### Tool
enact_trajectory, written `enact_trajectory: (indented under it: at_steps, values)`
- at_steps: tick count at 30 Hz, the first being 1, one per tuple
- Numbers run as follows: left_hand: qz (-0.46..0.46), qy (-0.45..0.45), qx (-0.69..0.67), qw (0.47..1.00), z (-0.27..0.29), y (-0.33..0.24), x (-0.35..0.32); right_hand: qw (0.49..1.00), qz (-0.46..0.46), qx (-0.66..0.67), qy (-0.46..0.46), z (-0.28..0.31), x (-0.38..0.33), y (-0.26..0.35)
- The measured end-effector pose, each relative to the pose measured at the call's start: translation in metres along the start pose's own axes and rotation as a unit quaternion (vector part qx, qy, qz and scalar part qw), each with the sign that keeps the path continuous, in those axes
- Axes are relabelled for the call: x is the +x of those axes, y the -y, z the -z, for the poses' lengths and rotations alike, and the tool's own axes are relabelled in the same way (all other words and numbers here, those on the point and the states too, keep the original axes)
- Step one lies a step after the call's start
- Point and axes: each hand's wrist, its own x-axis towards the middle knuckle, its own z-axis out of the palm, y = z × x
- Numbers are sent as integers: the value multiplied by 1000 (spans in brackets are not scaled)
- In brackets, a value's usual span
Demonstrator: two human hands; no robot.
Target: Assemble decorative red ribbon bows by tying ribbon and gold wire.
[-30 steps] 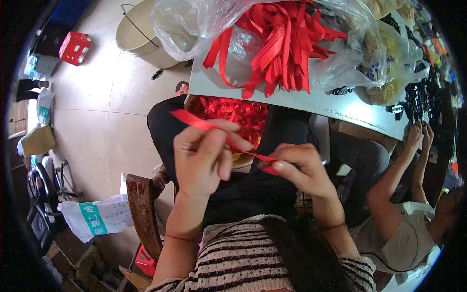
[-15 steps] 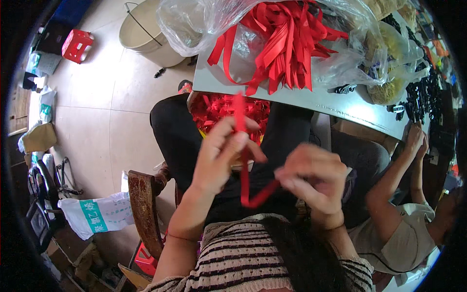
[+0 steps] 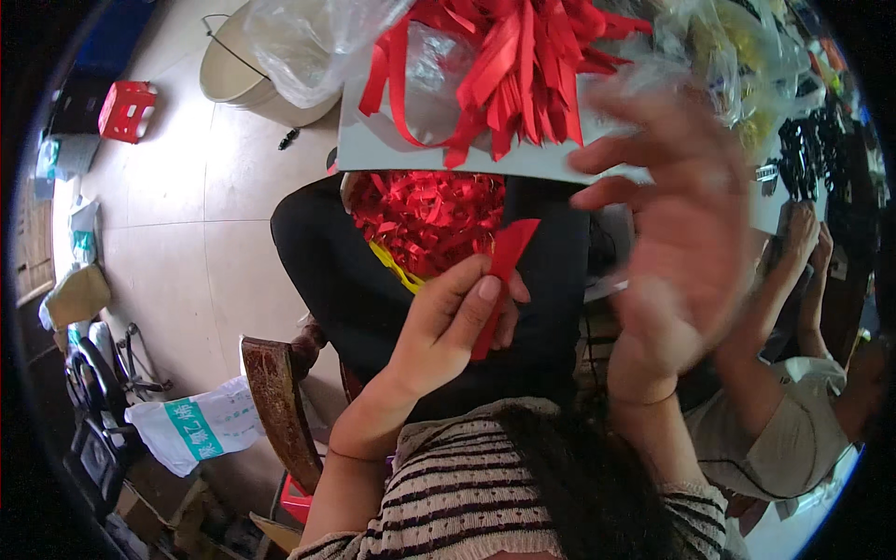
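Roughly, from left to right:
Floor side: a red crate [image 3: 126, 107] and a pale tub [image 3: 245, 70] stand on the tiled floor, well apart from the work; a white printed bag [image 3: 196, 425] lies by a wooden chair back [image 3: 280, 411].
Lap: a heap of red ribbon scraps [image 3: 425, 219] lies on the dark trousers, under the edge of the surface [image 3: 392, 154].
Left hand: the left hand [image 3: 457, 322] is clenched in a pinch on a short red ribbon strip [image 3: 499, 280], thumb pressed over fingers, the strip standing up from the grip above the lap.
Surface load: a bundle of long red ribbons [image 3: 518, 61] spills out of clear plastic bags.
Right hand: the right hand [image 3: 681, 224] is raised, fingers spread and released, blurred, holding nothing that can be made out; it is just right of the strip and not touching it.
Neighbour: another person's arms [image 3: 793, 280] are at work at the far right.
Risk: held by one pinch only, the strip could slip and drop into the scraps below, where it would be hard to tell apart; the raised hand could also knock it.
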Motion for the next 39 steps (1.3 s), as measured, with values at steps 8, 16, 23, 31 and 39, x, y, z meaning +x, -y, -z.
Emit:
enact_trajectory:
  at_steps: [8, 16, 23, 31, 39]
  values:
    - [-37, -14, 10, 999, -1, 4, 0, 995, 53, -84, 14, 11, 13, 21]
    - [-71, -27, 1, 997, -6, 2, -2, 993, 12, -110, -47, 6, 10, 23]
    - [-44, -46, 20, 998, -6, 2, 3, 986, -38, -135, -88, 1, 14, 20]
    - [-86, -98, 122, 984, -11, -2, 4, 984, -157, -61, 49, 4, -28, -24]
    - [-100, -108, 132, 980, -12, 4, 2, 974, -220, 57, 15, -15, -40, -35]
